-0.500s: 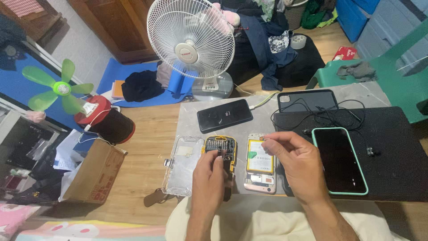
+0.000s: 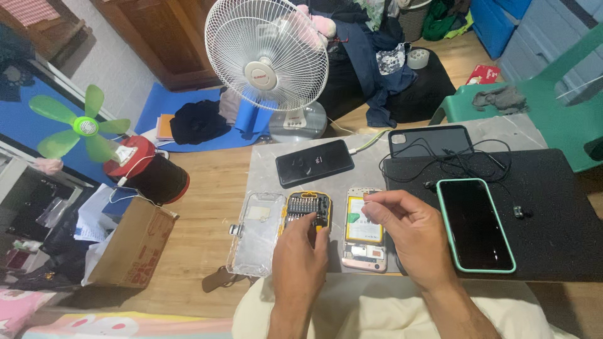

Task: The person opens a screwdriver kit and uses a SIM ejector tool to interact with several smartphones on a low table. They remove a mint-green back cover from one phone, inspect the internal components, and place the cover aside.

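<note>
While left hand (image 2: 300,251) fingers one bit case (image 2: 307,210), grip unclear, right hand (image 2: 411,235) pinches perhaps a tool over one opened phone (image 2: 363,238)

Yellow bit case (image 2: 306,209); opened pink phone (image 2: 363,231) beside

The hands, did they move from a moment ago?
Barely. The left hand is still at the yellow screwdriver bit case, fingers on the bits. The right hand still hovers pinched over the opened phone. The clear lid, black phone and green-cased phone lie where they were.
</note>
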